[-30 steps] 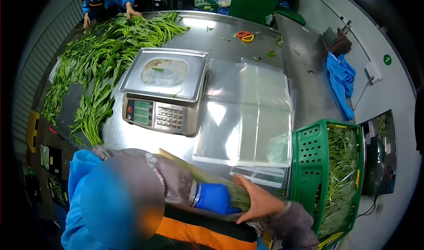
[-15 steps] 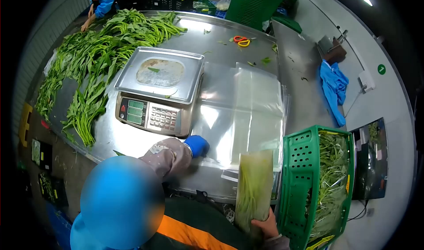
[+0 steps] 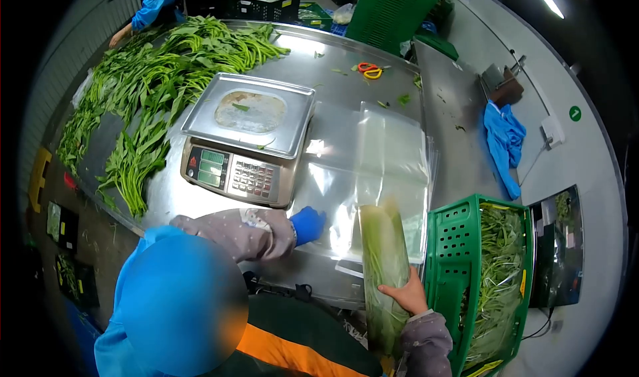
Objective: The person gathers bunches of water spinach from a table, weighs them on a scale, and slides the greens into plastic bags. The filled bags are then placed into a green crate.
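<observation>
My right hand (image 3: 407,293) is closed around a clear bag of leafy greens (image 3: 385,270), held upright at the table's front edge. The thumb lies across the bag and the far fingers are hidden behind it. In a blue glove, my left hand (image 3: 308,226) is at the near left side of a stack of clear plastic bags (image 3: 393,157). Its fingers look curled together, and I cannot see what is in them. Just beyond it stands a digital scale (image 3: 253,176) with a bit of leaf on its metal pan.
Loose leafy greens (image 3: 166,77) cover the table's left side. Scissors (image 3: 370,71) lie toward the back. At right is a green crate (image 3: 456,244) filled with bagged greens, beside a screen (image 3: 558,247). A co-worker's sleeve (image 3: 156,3) is at far left.
The bagged greens and my right hand have moved up, over the table edge. My left hand has shifted slightly right. The co-worker's hand has drawn left, and the whole view has shifted a little.
</observation>
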{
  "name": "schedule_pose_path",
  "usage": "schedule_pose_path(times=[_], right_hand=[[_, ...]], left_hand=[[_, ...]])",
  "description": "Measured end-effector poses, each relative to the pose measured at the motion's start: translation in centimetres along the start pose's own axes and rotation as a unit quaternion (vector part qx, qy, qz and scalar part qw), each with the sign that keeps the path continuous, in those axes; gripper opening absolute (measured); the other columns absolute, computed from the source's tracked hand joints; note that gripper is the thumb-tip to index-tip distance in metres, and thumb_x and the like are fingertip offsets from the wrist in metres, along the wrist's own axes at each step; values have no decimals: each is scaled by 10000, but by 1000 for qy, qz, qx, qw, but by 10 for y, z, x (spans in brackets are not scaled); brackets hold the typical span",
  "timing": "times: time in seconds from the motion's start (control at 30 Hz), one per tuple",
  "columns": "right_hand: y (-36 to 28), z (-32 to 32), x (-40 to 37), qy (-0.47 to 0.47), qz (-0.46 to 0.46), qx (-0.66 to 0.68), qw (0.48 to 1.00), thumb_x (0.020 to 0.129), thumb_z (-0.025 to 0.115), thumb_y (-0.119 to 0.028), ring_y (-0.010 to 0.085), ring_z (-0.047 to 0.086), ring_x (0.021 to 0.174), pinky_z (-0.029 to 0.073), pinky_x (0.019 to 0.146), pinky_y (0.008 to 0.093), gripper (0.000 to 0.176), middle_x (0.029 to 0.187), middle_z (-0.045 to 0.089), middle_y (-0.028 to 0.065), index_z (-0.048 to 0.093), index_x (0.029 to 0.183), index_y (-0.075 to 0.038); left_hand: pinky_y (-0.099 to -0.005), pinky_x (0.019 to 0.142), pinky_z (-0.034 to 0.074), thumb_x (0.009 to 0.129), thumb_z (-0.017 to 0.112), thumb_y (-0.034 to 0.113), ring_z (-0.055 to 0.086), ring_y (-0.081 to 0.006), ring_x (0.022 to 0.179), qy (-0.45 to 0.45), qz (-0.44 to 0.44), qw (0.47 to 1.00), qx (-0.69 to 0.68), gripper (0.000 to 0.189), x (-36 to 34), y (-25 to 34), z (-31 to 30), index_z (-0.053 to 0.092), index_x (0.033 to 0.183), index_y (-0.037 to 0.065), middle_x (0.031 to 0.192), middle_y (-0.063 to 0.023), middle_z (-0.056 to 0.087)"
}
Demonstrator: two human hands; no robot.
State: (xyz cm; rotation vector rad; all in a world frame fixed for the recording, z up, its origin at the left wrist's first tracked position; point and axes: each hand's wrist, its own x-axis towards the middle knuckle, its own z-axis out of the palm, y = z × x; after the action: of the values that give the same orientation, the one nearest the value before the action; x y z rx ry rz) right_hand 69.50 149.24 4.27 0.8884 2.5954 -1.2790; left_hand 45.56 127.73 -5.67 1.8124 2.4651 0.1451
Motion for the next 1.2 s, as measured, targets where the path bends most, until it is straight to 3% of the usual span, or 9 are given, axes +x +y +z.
schedule_pose_path(times=[0.23,0.4,0.47,0.6,0.67,0.77,0.9,1.13,1.2], right_hand=[[28,2,4,-32,-18,28,999,595,787,-212,247,533,1007,418,887,340,748,1080,559,150,396,1194,7],[24,3,4,-36,-24,41,998,599,787,-190,240,525,1017,405,904,337,709,1097,555,143,425,1176,10],[26,1,4,-45,-36,64,996,597,787,-182,242,525,1018,403,907,336,694,1104,553,147,441,1167,12],[13,-16,-23,7,17,192,981,605,775,-164,242,523,1022,403,906,341,681,1122,547,131,450,1178,11],[37,-29,-44,16,77,283,956,649,745,-166,234,515,1038,403,907,344,655,1137,538,121,439,1201,9],[44,-43,-82,81,22,317,945,744,665,-204,216,504,1053,409,897,340,556,1155,524,102,443,1211,0],[52,-38,-109,98,75,366,922,756,651,-212,214,502,1056,410,896,338,545,1158,521,101,442,1213,0],[59,-3,-122,25,176,436,882,776,626,-226,211,497,1060,411,894,336,528,1163,517,99,441,1216,-1],[53,4,-122,-5,200,453,869,782,619,-230,210,496,1062,411,893,335,523,1164,516,99,440,1217,-1]], left_hand=[[-421,689,482,867,392,309,588,-377,775,30,-114,984,-134,379,39,-11,-140,468,1214,177,855,-214,597],[-370,643,491,705,474,-35,596,-329,755,411,8,907,-92,639,66,-51,-190,420,1271,256,1067,-130,578],[-365,659,497,663,462,-79,605,-322,770,159,-31,986,-32,738,53,-42,-173,346,1323,231,1249,-105,475],[-362,665,499,715,470,-37,603,-302,787,171,-113,971,-124,693,28,6,-190,307,1346,201,1361,-93,341],[-407,636,483,903,394,351,579,-377,650,219,-53,935,-276,425,36,25,-49,414,1263,127,847,-221,602],[-359,847,435,876,409,202,540,-263,997,18,-110,985,-129,389,34,36,128,412,1264,174,1231,-119,468],[-417,783,459,831,449,239,594,-315,854,86,-75,965,-237,471,28,66,-51,373,1284,136,1187,-137,507],[-411,860,419,831,381,572,587,-324,929,-176,-244,806,-510,650,10,63,36,408,1280,103,1105,-203,554],[-387,581,504,797,536,167,611,-319,614,86,-5,962,-258,620,-10,53,-62,266,1353,213,1037,-205,581]])
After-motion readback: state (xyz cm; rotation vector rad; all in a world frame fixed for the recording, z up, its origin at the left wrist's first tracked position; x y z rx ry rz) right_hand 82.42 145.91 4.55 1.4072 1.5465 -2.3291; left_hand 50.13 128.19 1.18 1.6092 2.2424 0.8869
